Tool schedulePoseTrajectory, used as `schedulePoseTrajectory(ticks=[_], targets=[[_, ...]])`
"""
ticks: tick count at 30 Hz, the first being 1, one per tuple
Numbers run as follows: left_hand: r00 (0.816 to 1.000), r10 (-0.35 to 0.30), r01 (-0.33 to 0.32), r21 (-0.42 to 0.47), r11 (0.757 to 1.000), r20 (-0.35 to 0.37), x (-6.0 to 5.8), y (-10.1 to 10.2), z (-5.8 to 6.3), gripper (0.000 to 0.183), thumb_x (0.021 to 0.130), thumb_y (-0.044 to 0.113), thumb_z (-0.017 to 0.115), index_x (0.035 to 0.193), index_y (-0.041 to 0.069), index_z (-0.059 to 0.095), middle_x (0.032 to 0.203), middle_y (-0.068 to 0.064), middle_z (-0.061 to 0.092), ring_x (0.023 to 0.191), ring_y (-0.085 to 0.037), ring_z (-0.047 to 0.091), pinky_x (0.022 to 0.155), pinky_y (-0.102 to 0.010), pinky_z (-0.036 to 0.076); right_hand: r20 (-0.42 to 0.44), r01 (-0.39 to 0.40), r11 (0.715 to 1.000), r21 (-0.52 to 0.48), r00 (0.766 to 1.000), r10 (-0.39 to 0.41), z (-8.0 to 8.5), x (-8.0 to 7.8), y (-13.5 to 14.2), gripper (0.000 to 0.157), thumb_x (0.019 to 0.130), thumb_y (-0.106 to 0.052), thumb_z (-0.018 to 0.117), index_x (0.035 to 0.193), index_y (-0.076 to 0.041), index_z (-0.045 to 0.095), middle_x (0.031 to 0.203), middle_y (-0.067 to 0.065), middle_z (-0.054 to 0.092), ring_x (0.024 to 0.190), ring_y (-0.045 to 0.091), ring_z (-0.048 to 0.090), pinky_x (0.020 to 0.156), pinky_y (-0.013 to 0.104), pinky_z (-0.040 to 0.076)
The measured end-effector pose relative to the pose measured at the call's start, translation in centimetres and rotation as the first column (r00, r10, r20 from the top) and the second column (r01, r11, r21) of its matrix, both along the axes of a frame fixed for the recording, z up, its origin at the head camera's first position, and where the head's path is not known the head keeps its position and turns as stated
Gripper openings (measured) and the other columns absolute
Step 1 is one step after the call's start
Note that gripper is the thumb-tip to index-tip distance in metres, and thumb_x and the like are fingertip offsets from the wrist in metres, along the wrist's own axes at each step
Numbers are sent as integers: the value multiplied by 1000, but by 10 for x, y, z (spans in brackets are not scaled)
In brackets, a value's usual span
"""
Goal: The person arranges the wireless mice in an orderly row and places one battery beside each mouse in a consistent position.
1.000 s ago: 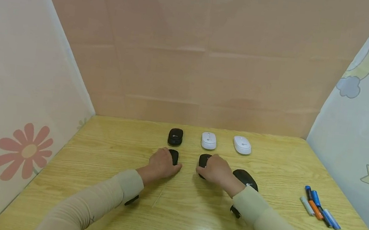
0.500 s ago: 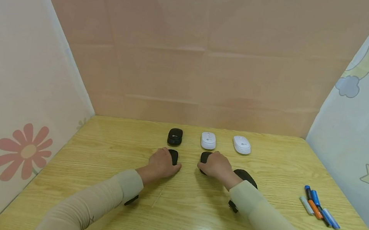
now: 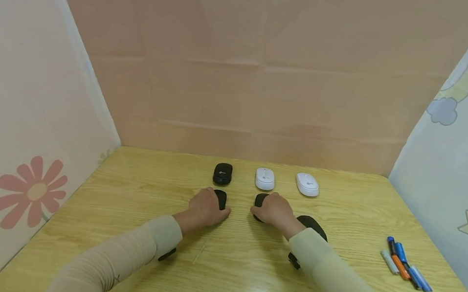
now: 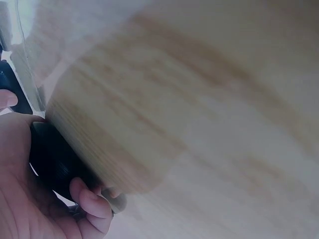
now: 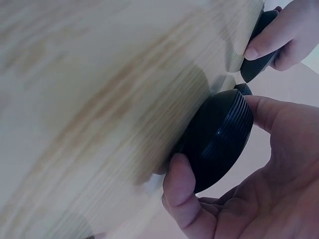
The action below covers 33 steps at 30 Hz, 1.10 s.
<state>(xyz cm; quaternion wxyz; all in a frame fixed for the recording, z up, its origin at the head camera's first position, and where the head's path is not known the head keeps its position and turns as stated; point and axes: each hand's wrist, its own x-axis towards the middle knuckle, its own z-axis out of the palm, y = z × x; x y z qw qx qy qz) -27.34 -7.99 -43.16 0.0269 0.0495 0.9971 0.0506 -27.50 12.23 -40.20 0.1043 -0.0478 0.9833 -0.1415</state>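
Observation:
My left hand (image 3: 204, 206) grips a black computer mouse (image 3: 221, 198) on the wooden table, thumb on one side and fingers curled on the other. In the left wrist view that mouse (image 4: 57, 157) sits between thumb and fingers. To its right, my right hand (image 3: 273, 209) pinches a second black mouse (image 3: 259, 201); the right wrist view shows its ridged end (image 5: 224, 134) between thumb and fingertip. Beyond them stand a black mouse (image 3: 223, 173) and a white mouse (image 3: 264, 178), one ahead of each hand. Another black mouse (image 3: 312, 224) lies partly hidden behind my right forearm.
A second white mouse (image 3: 307, 184) completes the back row. Several markers (image 3: 406, 265), blue, orange and grey, lie in a loose pile on the table's (image 3: 122, 185) right side. A tan panel (image 3: 241, 92) stands behind, with patterned side panels left and right.
My right hand has slid its black mouse slightly away from me, closer to the white mouse, then stopped. The left hand and its mouse have stayed in place.

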Motion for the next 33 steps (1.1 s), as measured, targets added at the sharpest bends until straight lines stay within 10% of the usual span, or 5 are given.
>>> schedulePoseTrajectory(ticks=[33], targets=[[1000, 14, -14, -13, 1000, 21, -1, 2, 0, 84, 88, 65, 55, 122, -12, 47, 101, -19, 56, 77, -23, 60, 57, -32, 50, 37, 5, 1000, 13, 999, -5, -5, -6, 1, 51, 89, -44, 63, 96, 6, 69, 121, 26, 56, 83, 29, 58, 70, 43, 50]])
